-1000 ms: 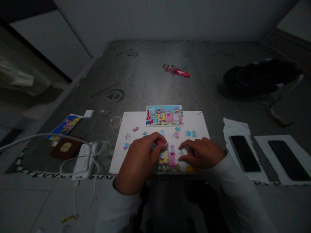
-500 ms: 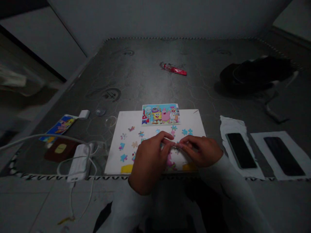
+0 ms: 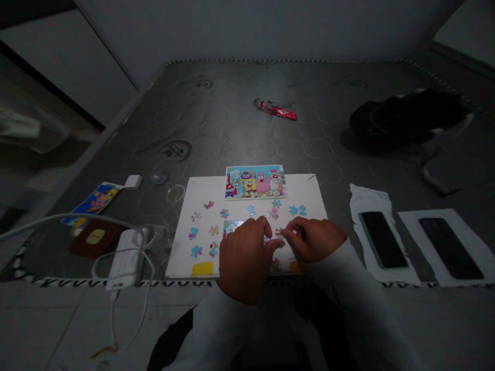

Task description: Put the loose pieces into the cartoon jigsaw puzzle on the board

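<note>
A white board (image 3: 180, 257) carries loose jigsaw pieces and a partly joined puzzle (image 3: 233, 225), much of it hidden under my left hand. My left hand (image 3: 245, 257) is over this puzzle, thumb and forefinger apart, with nothing visible between them. Just to its right, my right hand (image 3: 317, 239) pinches a small puzzle piece (image 3: 280, 234) between thumb and fingertips. Behind both hands lies the cartoon picture card (image 3: 255, 183). Blue pieces (image 3: 297, 210) are on the right, and several mixed-colour pieces (image 3: 196, 251) are scattered on the left.
Two phones (image 3: 382, 239) lie on white sheets at the right. A white power strip (image 3: 126, 260) with cables, a brown object (image 3: 95, 238) and a colourful packet (image 3: 96, 200) are on the left. Farther back are a red-wrapped item (image 3: 276, 110) and a black bag (image 3: 410, 121).
My hands have moved apart. The left has shifted right and its thumb has come away from the fingers, uncovering part of the joined puzzle. My right hand still pinches the piece.
</note>
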The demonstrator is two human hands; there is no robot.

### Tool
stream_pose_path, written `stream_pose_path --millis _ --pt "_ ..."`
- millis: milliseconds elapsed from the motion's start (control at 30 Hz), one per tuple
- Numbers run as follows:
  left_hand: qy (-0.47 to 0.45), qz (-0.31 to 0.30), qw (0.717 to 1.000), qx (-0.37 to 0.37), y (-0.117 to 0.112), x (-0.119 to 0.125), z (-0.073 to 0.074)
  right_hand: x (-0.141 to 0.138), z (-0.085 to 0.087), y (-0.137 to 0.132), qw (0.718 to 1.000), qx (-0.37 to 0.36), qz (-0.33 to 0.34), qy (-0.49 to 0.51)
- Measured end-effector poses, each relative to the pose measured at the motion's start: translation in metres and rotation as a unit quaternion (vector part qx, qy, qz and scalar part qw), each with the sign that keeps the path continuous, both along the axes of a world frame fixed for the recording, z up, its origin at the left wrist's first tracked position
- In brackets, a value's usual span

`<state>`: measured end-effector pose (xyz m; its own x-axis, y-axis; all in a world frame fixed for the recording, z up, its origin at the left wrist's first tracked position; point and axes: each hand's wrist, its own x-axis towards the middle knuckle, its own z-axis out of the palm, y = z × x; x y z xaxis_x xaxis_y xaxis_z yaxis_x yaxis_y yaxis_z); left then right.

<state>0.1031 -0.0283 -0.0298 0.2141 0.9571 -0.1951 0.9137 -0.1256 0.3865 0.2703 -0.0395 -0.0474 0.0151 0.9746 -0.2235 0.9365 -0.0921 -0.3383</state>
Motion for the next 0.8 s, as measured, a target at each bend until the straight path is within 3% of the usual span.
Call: stream_pose_path --millis 167,367,800 --pt "0.001 -0.001 1.0 -0.002 0.0 0.001 0.0 -0.002 0.0 -0.001 1.0 0.027 0.001 -0.005" --pt "0.002 -0.005 1.0 -0.01 0.0 0.001 0.002 -0.001 -0.004 0.001 0.997 0.04 0.053 0.028" --pt "0.008 -0.003 1.0 -0.024 0.0 0.002 0.001 -0.002 -0.01 0.0 0.996 0.056 -0.013 0.063"
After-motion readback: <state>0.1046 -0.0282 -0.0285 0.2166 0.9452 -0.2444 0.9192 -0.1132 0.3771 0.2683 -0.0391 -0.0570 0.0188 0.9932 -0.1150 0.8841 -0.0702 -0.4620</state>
